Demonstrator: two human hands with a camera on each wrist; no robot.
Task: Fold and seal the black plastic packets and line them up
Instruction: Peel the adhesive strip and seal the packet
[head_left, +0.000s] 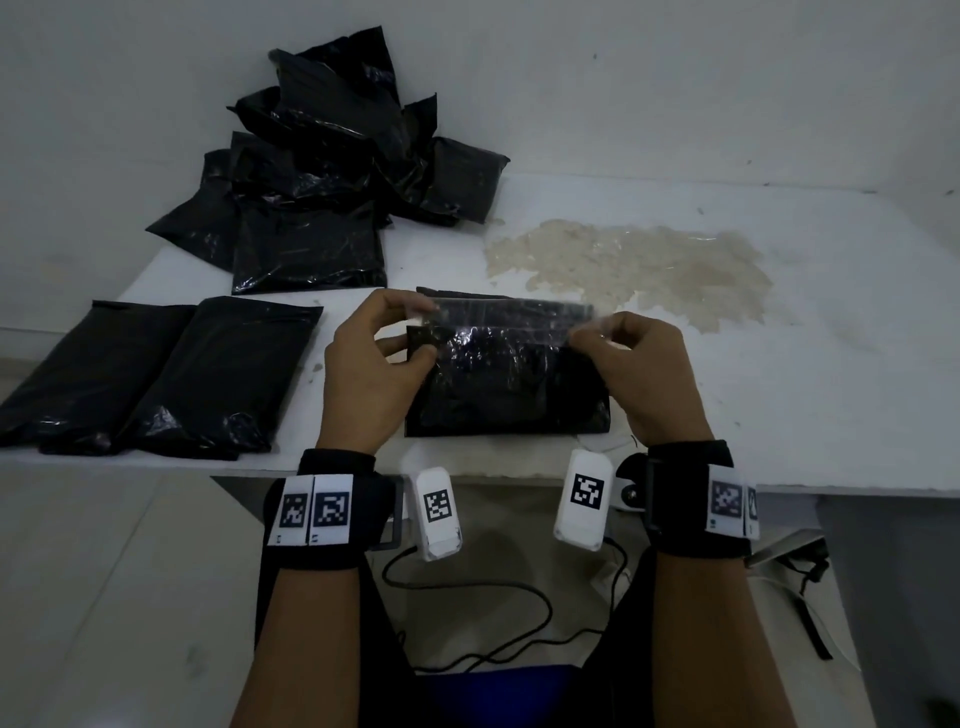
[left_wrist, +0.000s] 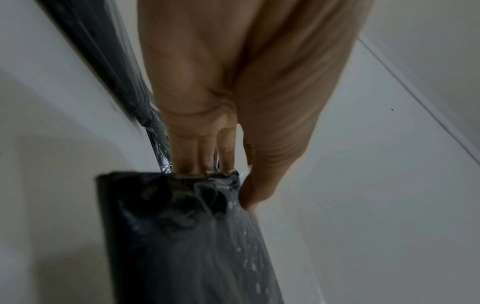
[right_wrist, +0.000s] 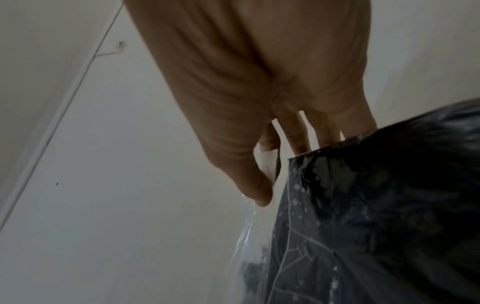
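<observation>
Left hand (head_left: 371, 358) and right hand (head_left: 641, 369) each pinch an end of the clear, apparently adhesive strip (head_left: 511, 317) over the flat black plastic packet (head_left: 506, 387) on the white table (head_left: 779, 395). Keep it taut, pressing evenly.

Left hand (head_left: 371, 374), bare: black wrist strap (head_left: 332, 512) just behind it, two white square-code tags (head_left: 310, 510) on top, white camera pod (head_left: 439, 512) on the inner side (black cable (head_left: 467, 587) trailing back). Right hand (head_left: 647, 382), bare: matching black strap (head_left: 696, 501), white code tags (head_left: 727, 499), white pod (head_left: 584, 501).
</observation>
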